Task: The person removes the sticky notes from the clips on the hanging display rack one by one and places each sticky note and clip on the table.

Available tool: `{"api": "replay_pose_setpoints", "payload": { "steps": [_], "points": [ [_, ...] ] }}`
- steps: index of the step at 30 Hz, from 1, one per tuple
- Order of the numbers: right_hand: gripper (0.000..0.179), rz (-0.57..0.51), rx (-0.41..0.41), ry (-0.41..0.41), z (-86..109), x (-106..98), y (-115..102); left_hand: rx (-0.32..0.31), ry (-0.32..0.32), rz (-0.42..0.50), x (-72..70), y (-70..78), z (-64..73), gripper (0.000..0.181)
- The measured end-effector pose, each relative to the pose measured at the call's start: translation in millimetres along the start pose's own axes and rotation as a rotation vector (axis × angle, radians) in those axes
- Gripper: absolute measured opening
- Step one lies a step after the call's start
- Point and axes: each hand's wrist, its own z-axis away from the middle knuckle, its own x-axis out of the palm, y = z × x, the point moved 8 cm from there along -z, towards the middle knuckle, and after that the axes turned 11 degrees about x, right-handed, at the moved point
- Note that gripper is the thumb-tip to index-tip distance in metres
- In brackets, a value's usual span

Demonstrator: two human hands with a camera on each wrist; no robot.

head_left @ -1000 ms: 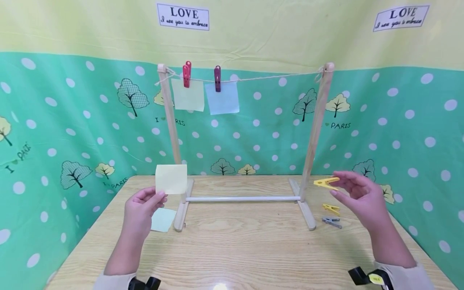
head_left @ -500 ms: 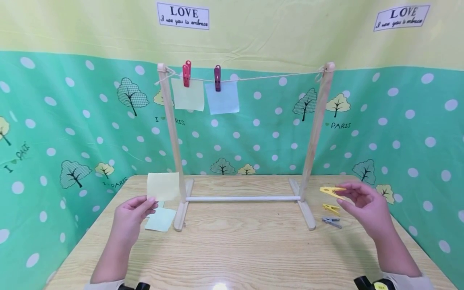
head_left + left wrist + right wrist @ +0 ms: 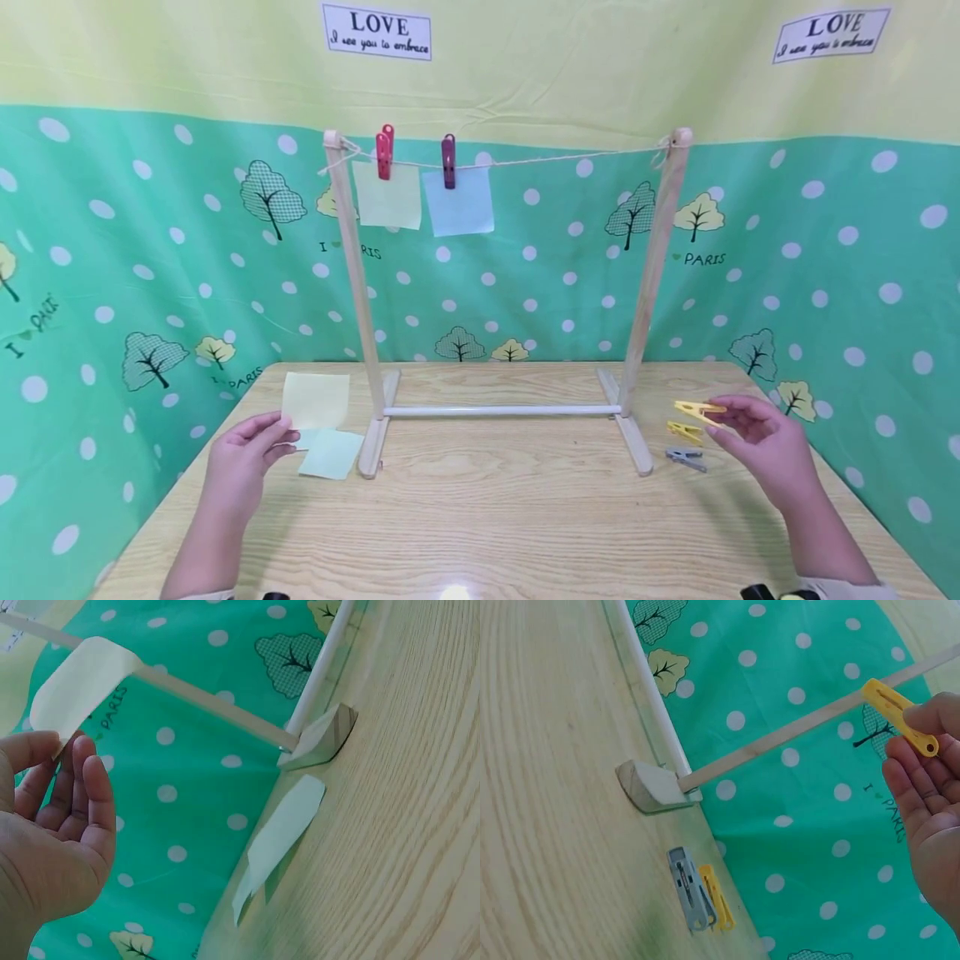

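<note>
My left hand (image 3: 243, 462) pinches a pale yellow paper square (image 3: 318, 400) by its lower left corner, above the table's left side. Below it a light green paper square (image 3: 330, 454) lies on the table, partly over a bluish sheet (image 3: 305, 439). At the right my right hand (image 3: 768, 446) holds a yellow clothespin (image 3: 900, 716) between thumb and fingers. Under that hand, a second yellow clothespin (image 3: 685, 431) and a grey clothespin (image 3: 686, 457) lie on the table. On the string (image 3: 555, 158) hang a pale yellow square (image 3: 388, 200) under red clips (image 3: 384, 156) and a blue square (image 3: 459, 204) under a purple clip (image 3: 448, 161).
A wooden frame stands mid-table, with a left post (image 3: 352, 267), a right post (image 3: 655, 267) and a white bar (image 3: 502, 411) low between them. Its feet reach forward on the wooden table (image 3: 495, 517). A green dotted curtain (image 3: 525, 317) hangs close behind.
My left hand has moved left and down with the yellow paper square, uncovering more of the sheets below. My right hand has sunk and shifted slightly right with the yellow clothespin.
</note>
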Motion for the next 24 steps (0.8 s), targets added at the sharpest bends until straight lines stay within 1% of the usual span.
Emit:
{"api": "replay_pose_setpoints", "payload": {
  "steps": [6,8,11,15,18,24],
  "points": [
    [0.036,0.162,0.035,0.012,-1.2,-0.9,17.2,-0.017,0.019,-0.046,-13.7,-0.2,3.7,0.014],
    [0.038,0.196,0.052,0.013,-0.8,-1.1,22.2,-0.018,0.027,-0.049,-19.3,-0.9,4.0,0.015],
    [0.041,0.227,0.077,-0.001,0.4,0.4,29.2,-0.013,0.034,-0.026,-27.1,-2.4,4.6,0.017],
    [0.041,0.277,0.080,-0.028,1.5,3.5,38.5,-0.005,0.030,0.007,-36.2,-4.4,6.3,0.016],
    [0.040,0.271,0.095,-0.053,2.1,5.5,46.2,-0.021,0.025,-0.008,-42.4,-6.7,7.5,0.016],
    [0.041,0.220,0.167,-0.114,1.4,11.4,63.7,-0.071,-0.006,-0.061,-52.4,-12.1,10.1,0.018]
  ]
}}
